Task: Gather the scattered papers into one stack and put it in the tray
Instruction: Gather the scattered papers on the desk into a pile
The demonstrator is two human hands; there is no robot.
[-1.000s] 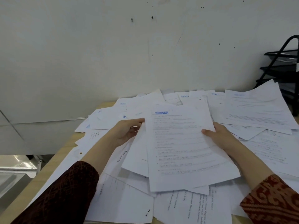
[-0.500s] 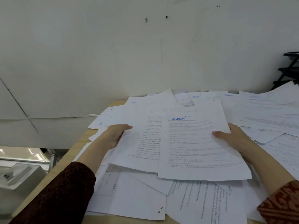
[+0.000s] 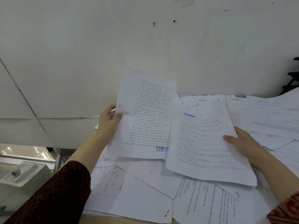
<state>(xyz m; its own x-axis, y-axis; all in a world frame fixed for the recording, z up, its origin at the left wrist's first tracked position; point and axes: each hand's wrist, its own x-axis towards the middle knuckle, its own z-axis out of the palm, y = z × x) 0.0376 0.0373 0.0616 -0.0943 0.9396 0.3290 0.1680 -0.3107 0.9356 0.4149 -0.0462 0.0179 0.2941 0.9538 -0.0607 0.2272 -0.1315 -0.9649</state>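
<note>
My left hand [image 3: 110, 120] grips the left edge of a printed sheet [image 3: 145, 117] with a blue stamp, lifted and tilted up toward the wall. My right hand [image 3: 242, 143] holds the right edge of a small stack of papers [image 3: 205, 143] whose top sheet carries a blue "APPROVED" stamp; the stack overlaps the lifted sheet's right side. Many more white papers [image 3: 145, 196] lie scattered and overlapping across the wooden table [image 3: 76, 157]. Only a sliver of the black tiered tray rack [image 3: 293, 78] shows at the right edge.
A white wall [image 3: 97, 46] stands right behind the table. To the left, below the table edge, sits a pale grey box-like object [image 3: 24, 177]. More loose sheets [image 3: 267, 115] cover the far right of the table.
My left hand has lifted a sheet off the table and raised it upright, next to the stack in my right hand. The view has swung left, so the tray rack is nearly out of frame.
</note>
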